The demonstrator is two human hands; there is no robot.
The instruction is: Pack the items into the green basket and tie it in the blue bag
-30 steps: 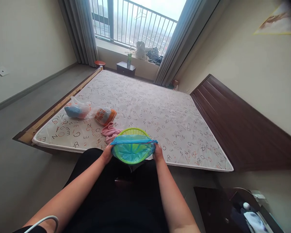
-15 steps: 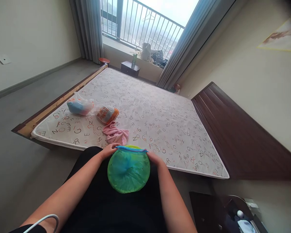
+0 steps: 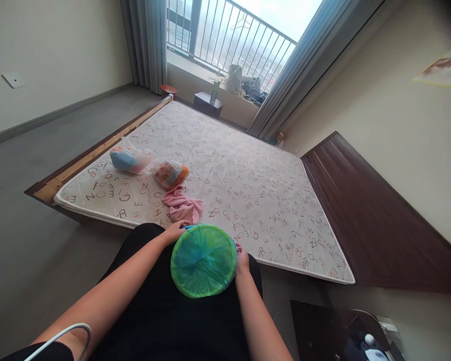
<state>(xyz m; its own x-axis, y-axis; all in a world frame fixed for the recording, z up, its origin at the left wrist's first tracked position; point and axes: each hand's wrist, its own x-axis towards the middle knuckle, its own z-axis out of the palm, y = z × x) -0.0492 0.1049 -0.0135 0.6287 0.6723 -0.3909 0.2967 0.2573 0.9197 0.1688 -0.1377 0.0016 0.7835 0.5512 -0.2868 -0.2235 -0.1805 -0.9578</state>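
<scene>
A round, green-rimmed object (image 3: 204, 260) with thin, see-through blue-green film drawn in folds toward its middle rests over my lap; the frames do not show its exact kind. My left hand (image 3: 176, 231) is closed at its upper left edge, by a strip of blue film, with the fingertips partly hidden. On the opposite side, my right hand (image 3: 242, 258) has its fingers curled round the right edge. Just beyond the left hand, a crumpled pink towel (image 3: 183, 205) lies on the mattress (image 3: 248, 175).
Farther back on the mattress are an orange and white package (image 3: 172, 173) and a clear plastic bag (image 3: 130, 159) with something blue and orange inside. A dark headboard (image 3: 379, 215) stands at right. A dark cabinet (image 3: 315, 326) is at lower right.
The round object has tilted so its full face shows, and the blue band along its top edge is mostly hidden. My right hand has slid down its right side.
</scene>
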